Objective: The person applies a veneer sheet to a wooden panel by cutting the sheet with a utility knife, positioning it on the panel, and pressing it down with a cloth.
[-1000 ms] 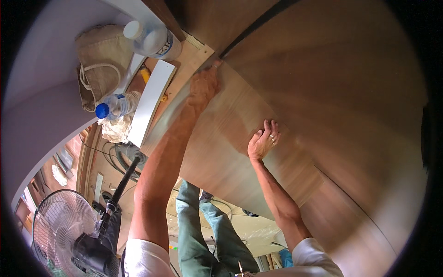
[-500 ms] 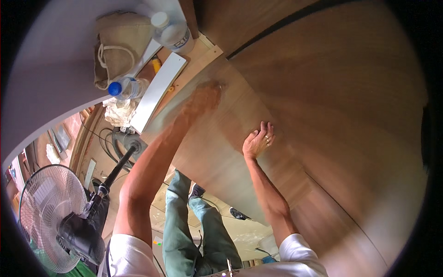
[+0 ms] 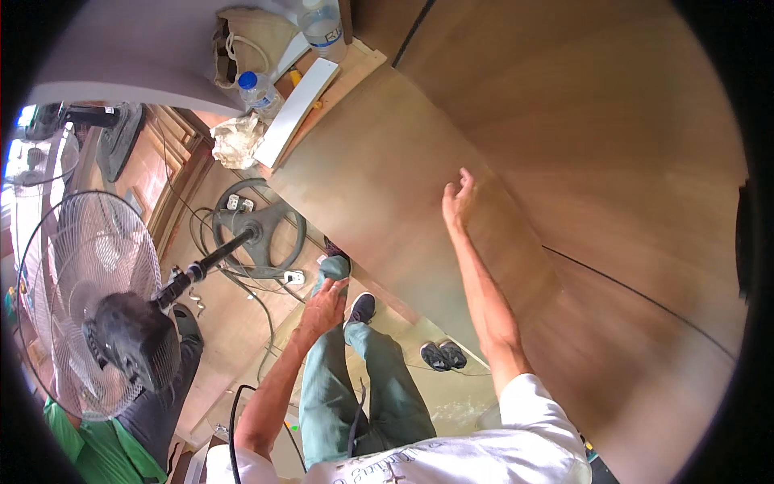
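Observation:
My left hand point(image 3: 325, 306) is over the knee of my green trousers point(image 3: 326, 363), its fingers loosely stretched and nothing seen in them. Whether it touches the cloth I cannot tell. Over the flat brown wood-grain panel point(image 3: 379, 169) is my right hand point(image 3: 459, 202), fingers partly spread and holding nothing. It lies close to the seam where that panel meets a larger brown wooden surface point(image 3: 613, 153); contact with the panel is not clear.
A white strip point(image 3: 302, 109), two plastic bottles point(image 3: 260, 97), a cloth bag point(image 3: 250, 40) and a crumpled pale cloth point(image 3: 238, 141) lie at the panel's far left. A standing fan point(image 3: 101, 298), cables and black shoes point(image 3: 443, 355) are on the floor; a person in green point(image 3: 105, 444) is lower left.
My left hand has come off the panel and moved back toward my knee. My right hand has moved slightly farther away over the panel. The whole view has shifted, showing more floor at left.

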